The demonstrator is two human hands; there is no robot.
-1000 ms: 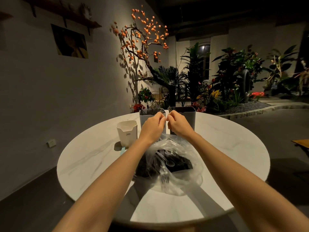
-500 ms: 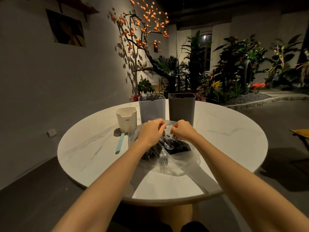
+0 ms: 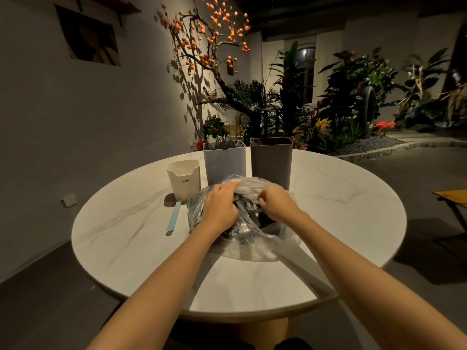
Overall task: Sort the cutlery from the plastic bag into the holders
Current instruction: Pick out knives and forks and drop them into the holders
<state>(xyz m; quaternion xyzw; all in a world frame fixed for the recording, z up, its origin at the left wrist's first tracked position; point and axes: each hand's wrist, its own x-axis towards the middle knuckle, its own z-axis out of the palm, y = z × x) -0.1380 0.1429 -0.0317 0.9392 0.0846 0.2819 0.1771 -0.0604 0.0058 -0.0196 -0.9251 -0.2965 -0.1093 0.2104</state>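
A clear plastic bag full of dark and clear cutlery lies in the middle of the round table. My left hand grips the bag's left rim, fingers curled over the film. My right hand pinches the right rim. Between them the mouth gapes and spoons show inside. Behind the bag stand three holders: a small white one at the left, a light grey one with forks sticking out, and a dark grey one on the right.
The marble-look table has a light blue utensil lying left of the bag. A wooden folding table stands at the far right. Plants and a tree with orange fruit fill the background behind the table.
Both hands came down from in front of the holders to the bag and spread its mouth apart. The camera view tilted down a little.
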